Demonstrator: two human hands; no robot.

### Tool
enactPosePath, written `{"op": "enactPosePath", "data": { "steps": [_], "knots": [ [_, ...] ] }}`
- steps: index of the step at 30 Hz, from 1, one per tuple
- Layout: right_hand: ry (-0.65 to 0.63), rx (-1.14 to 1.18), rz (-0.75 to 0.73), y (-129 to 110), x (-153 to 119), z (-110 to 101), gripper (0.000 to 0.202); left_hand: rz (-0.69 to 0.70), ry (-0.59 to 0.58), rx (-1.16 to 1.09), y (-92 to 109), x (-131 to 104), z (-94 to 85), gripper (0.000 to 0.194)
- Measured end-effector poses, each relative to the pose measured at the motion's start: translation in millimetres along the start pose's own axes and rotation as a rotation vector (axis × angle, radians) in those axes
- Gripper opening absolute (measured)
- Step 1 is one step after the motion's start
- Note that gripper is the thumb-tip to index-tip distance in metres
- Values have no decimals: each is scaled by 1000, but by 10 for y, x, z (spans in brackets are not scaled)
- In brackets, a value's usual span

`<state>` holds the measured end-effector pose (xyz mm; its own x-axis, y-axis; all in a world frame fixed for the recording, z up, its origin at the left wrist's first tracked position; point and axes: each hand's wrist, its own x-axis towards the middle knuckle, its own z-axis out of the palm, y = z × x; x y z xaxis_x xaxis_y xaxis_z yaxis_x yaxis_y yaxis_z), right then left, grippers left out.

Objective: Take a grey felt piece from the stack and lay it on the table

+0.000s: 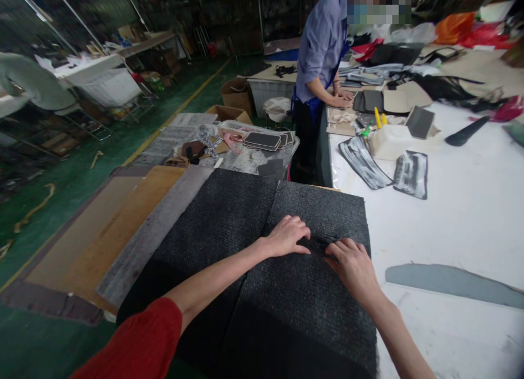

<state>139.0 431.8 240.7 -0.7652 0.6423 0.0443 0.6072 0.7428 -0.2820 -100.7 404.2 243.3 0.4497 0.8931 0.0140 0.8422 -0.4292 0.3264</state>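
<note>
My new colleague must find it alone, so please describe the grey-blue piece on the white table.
Find the white table, right of the black textured sheets. On its near part, to the right of the right hand, lies a long, flat grey-blue piece with a curved far edge. Unlike the white-streaked pieces farther away, it is plain.

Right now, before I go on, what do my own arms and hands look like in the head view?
Your left hand and right hand are both bare, with no gloves, rings, watch or cables visible. A plain red sleeve ends near the left elbow; no sleeve shows on the right side.
</note>
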Motion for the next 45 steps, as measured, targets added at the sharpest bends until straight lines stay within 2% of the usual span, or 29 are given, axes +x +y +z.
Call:
{"op": "enactPosePath", "data": {
  "steps": [3,6,9,13,17,24,28,31,34,38,41,45],
  "knots": [
    [28,1,23,55,-14,-25,13,43,-14,-24,3,15,-13,27],
    [63,15,44,78,36,-72,28,94,-28,-37,34,-13,-52,22],
    [26,65,-34,20,169,-97,39,138,-45,-45,76,-47,-85,21],
    [-68,90,-135,-41,319,-57,25,156,-65,-73,85,-79,-106,19],
    [-110,29,-115,135,226,-27,16,140,-79,-127,34,-106,-121,21],
    [-147,15,30,585,-212,-132,28,119,-146,-236,-54,-135,-142,30],
    [-132,110,158,756,-432,-148,29,75,-224,-259,-189,-176,-233,41],
    [-117,249,274,832,-551,-75,33,6,-277,-265,-330,-230,-321,40],
    [-83,437,386,825,-613,46,48,-77,-323,-301,-464,-310,-378,37],
    [0,717,504,685,-673,163,63,-190,-369,-422,-604,-473,-374,34],
    [34,872,598,536,-773,192,60,-260,-379,-529,-664,-627,-301,35],
    [31,941,696,396,-965,236,51,-323,-385,-607,-674,-810,-173,37]
  ]
}}
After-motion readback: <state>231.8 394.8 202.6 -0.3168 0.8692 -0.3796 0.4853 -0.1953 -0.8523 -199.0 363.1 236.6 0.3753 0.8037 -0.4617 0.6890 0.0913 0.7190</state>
